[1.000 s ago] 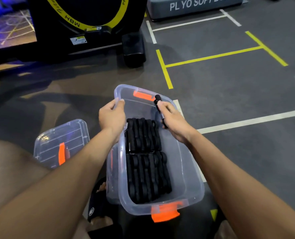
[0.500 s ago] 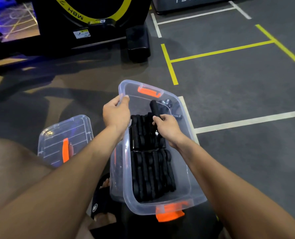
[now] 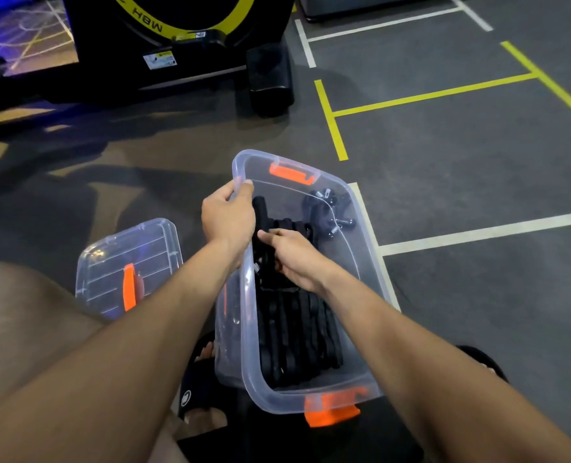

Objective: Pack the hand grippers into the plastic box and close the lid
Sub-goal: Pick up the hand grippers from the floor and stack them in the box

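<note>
Gripper (image 3: pixel 260 225) inside box (image 3: pixel 360 208), under right-hand fingers (image 3: pixel 270 237).

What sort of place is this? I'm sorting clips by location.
Probably a gym: taped yellow lines on dark flooring, a black exercise machine, and hand grippers being packed into a plastic box.

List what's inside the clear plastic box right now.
Inside the plastic box: black hand grippers packed in rows, and the right hand pressing one in. Loose grippers show through its far wall. The hand hides those beneath it.
</note>
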